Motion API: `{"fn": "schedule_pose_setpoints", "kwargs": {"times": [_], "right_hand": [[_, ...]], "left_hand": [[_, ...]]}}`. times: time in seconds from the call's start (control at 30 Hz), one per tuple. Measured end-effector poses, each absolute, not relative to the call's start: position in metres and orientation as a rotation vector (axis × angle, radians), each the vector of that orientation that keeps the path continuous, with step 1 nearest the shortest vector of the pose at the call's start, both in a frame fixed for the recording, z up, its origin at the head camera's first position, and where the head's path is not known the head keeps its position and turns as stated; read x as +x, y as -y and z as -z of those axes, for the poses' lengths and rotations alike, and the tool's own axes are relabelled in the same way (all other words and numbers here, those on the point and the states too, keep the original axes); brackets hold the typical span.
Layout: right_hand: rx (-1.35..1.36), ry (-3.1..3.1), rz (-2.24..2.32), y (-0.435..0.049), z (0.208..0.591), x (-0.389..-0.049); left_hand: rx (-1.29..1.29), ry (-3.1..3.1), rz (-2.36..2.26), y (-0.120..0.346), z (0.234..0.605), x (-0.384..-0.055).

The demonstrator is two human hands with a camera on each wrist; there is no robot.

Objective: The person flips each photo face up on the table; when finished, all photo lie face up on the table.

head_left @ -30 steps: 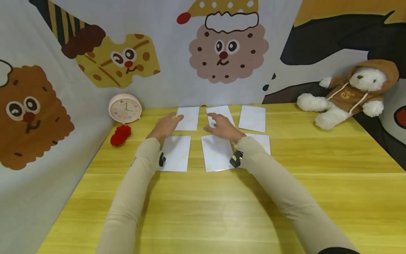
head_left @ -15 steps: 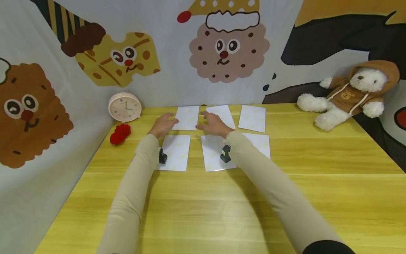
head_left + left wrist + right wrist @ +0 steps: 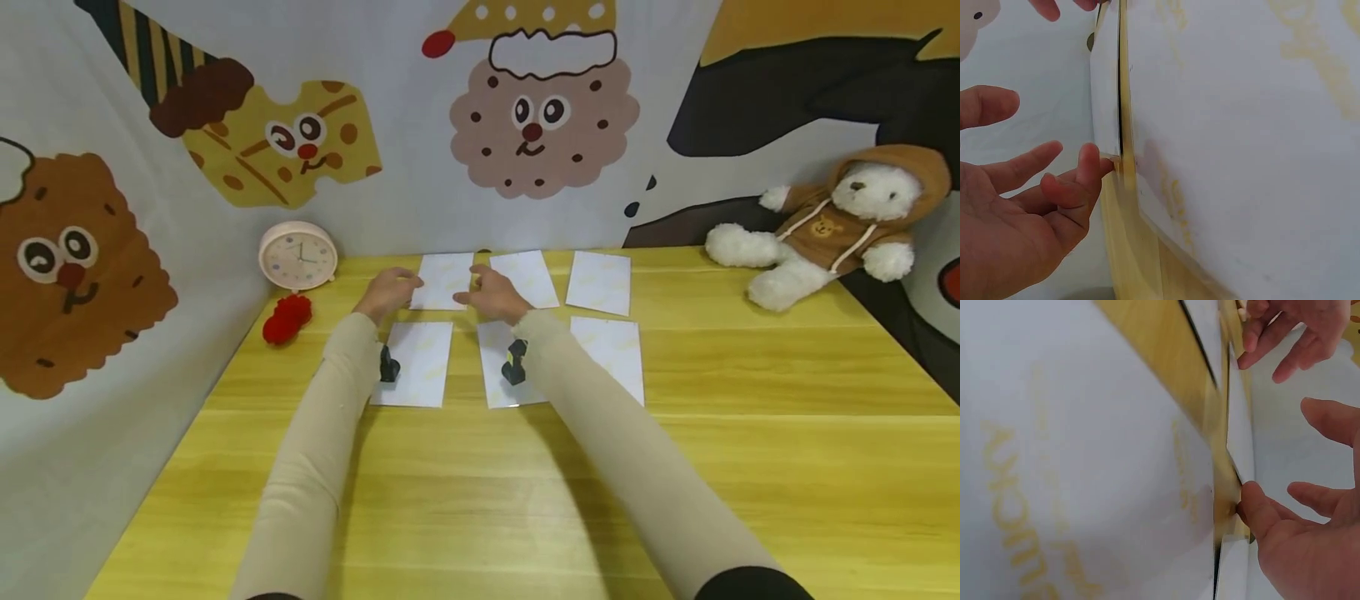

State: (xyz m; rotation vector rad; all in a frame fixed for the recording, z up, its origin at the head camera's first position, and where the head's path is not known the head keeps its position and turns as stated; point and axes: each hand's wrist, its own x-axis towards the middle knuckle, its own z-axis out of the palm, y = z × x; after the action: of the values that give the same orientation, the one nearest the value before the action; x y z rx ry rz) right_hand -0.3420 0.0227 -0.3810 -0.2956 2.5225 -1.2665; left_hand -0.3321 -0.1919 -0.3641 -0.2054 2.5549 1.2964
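Both grips (image 3: 386,293) (image 3: 495,296), fingers loosely spread, flank a white card (image 3: 444,281) between clock (image 3: 298,256) and teddy bear (image 3: 840,227).

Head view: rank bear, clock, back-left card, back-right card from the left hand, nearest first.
1. Back-left card: just right of the left hand.
2. Clock: to the hand's left.
3. Back-right card: farther along on the right.
4. Bear: far right.

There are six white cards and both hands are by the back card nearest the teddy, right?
Six white cards, yes, but the head view shows the left hand and right hand by the back card nearest the clock.
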Motion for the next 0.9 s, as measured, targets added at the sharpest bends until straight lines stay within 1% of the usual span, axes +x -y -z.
{"fn": "schedule_pose_setpoints", "kwargs": {"times": [0.3, 0.57, 0.9], "right_hand": [[-0.260, -2.394, 1.410, -0.0202, 0.3754, -0.3417], [-0.151, -2.223, 1.597, -0.0215, 0.3769, -0.3485], [-0.107, -2.085, 1.746, -0.0274, 0.3783, -0.3461]], "left_hand": [[-0.200, -2.552, -1.320, 0.1888, 0.3625, -0.3327], [-0.168, -2.564, -1.321, 0.1866, 0.3632, -0.3349], [-0.230, -2.517, -1.407, 0.1841, 0.3644, -0.3347]]}}
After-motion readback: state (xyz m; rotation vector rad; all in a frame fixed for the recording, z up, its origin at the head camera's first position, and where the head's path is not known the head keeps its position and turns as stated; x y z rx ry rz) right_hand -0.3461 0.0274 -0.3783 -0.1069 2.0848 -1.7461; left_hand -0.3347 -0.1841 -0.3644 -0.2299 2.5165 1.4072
